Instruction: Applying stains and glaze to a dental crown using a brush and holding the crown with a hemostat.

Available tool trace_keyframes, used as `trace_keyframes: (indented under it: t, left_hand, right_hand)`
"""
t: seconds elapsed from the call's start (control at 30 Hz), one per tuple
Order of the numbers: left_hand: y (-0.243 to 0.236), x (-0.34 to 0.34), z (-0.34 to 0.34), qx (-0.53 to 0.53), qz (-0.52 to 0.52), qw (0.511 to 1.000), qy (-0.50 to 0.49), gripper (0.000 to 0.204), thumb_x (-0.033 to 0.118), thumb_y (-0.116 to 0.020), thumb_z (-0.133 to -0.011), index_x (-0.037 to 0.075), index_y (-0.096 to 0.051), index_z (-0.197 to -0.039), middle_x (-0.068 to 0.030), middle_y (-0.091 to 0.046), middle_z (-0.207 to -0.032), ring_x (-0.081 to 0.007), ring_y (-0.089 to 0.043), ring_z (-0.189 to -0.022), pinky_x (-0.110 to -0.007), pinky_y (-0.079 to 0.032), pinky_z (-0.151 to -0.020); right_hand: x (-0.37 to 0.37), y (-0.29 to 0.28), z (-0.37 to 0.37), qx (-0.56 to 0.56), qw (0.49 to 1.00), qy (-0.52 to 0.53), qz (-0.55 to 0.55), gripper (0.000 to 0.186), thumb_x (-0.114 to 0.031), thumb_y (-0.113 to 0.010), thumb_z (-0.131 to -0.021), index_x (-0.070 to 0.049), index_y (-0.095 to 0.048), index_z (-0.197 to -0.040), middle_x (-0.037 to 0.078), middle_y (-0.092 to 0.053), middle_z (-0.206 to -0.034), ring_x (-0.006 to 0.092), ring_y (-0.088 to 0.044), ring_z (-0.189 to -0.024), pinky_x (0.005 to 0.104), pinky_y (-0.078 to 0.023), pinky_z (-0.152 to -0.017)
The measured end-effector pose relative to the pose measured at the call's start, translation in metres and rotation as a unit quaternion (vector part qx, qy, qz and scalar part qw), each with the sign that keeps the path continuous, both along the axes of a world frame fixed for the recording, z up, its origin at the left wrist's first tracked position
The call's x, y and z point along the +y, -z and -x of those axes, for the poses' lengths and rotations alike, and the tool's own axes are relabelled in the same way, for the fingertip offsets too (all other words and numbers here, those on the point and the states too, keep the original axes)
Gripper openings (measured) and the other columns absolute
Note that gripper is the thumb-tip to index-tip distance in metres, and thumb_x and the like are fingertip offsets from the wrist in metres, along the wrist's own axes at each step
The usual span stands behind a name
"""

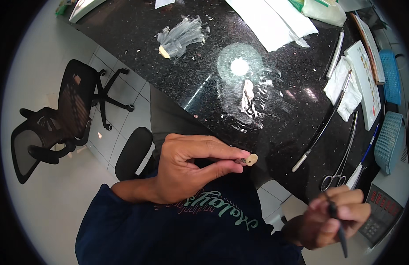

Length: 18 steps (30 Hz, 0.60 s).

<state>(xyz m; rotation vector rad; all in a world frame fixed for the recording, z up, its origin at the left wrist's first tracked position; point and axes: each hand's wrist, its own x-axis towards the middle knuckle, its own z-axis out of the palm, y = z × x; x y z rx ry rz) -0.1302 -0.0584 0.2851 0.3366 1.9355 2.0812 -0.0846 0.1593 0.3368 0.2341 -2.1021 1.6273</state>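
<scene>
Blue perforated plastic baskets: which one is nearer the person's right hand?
The lower, duller blue basket; the brighter blue basket sits higher in view, farther from the right hand.

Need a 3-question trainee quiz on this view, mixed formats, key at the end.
1. Multiple choice: what does the left hand hold up?
A) A blue basket
B) A small cream-coloured piece
C) A sheet of paper

2. True or false: the long brush lies partly across the crumpled white tissue.

3. Short answer: which hand is nearer the ring-handled metal tool, and what does that hand hold?

Key:
1. B
2. True
3. The right hand; it holds a dark slender tool.
</scene>
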Motion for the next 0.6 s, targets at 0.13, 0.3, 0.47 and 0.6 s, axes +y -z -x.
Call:
trace_keyframes:
  t: [0.13,0.3,0.47,0.6]
  left_hand:
    - [0.003,-0.002,-0.004,0.009,0.009,1.0,-0.012,0.014,-0.007,-0.069,-0.076,-0.006,-0.068,-0.09,-0.0187,-0.068,-0.083,-0.0221,-0.07,-0.076,-0.026,-0.058,-0.067]
    - [0.005,0.0,-0.002,0.015,0.0,1.0,-0.01,0.014,-0.006,-0.07,-0.075,-0.006,-0.069,-0.089,-0.0186,-0.068,-0.082,-0.0219,-0.07,-0.075,-0.026,-0.058,-0.067]
    - [0.005,0.0,-0.001,0.01,0.002,1.0,-0.015,0.014,-0.005,-0.071,-0.075,-0.005,-0.069,-0.089,-0.0185,-0.069,-0.082,-0.0214,-0.07,-0.075,-0.025,-0.058,-0.067]
    - [0.005,0.0,0.0,0.009,0.006,1.0,-0.009,0.014,-0.005,-0.071,-0.075,-0.005,-0.069,-0.089,-0.0185,-0.069,-0.081,-0.0212,-0.07,-0.075,-0.025,-0.058,-0.066]
  right_hand:
    - [-0.02,0.024,0.005,0.002,0.992,-0.099,0.075,0.026,0.002,-0.069,-0.069,0.004,-0.054,-0.091,0.013,-0.056,-0.075,0.0207,-0.061,-0.057,0.0264,-0.054,-0.051]
    - [-0.028,0.026,0.013,0.007,0.997,-0.067,0.048,0.02,0.003,-0.068,-0.067,0.004,-0.057,-0.084,0.012,-0.059,-0.068,0.0173,-0.06,-0.051,0.0254,-0.054,-0.048]
    - [-0.029,0.026,0.015,-0.001,0.997,-0.071,0.022,0.019,0.005,-0.068,-0.066,0.003,-0.058,-0.081,0.013,-0.059,-0.066,0.0167,-0.06,-0.049,0.025,-0.053,-0.045]
    - [-0.029,0.024,0.016,-0.007,0.997,-0.072,0.015,0.019,0.005,-0.069,-0.066,0.004,-0.058,-0.081,0.013,-0.059,-0.066,0.0165,-0.06,-0.05,0.0249,-0.053,-0.045]
